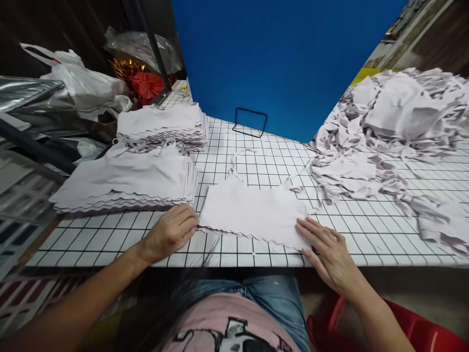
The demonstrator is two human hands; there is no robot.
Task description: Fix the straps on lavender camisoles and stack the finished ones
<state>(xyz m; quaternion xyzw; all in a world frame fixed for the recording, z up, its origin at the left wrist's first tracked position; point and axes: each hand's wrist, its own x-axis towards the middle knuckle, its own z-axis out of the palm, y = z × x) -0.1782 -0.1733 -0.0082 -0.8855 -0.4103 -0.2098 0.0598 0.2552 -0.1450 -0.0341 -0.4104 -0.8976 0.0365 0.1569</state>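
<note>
A pale lilac garment piece (252, 210) with thin straps and a scalloped hem lies flat on the white gridded table (366, 230) in front of me. My left hand (170, 233) rests at its left corner with fingers curled, pinching the fabric's edge. At the piece's right lower corner my right hand (328, 249) lies flat, its fingers stretched out on the cloth and table.
Two neat stacks of like pieces stand at the left, a near stack (128, 181) and a far stack (164, 127). A loose heap of the same pieces (395, 122) fills the right. A black wire stand (250, 122) sits at the back. Plastic bags (84, 83) crowd the far left.
</note>
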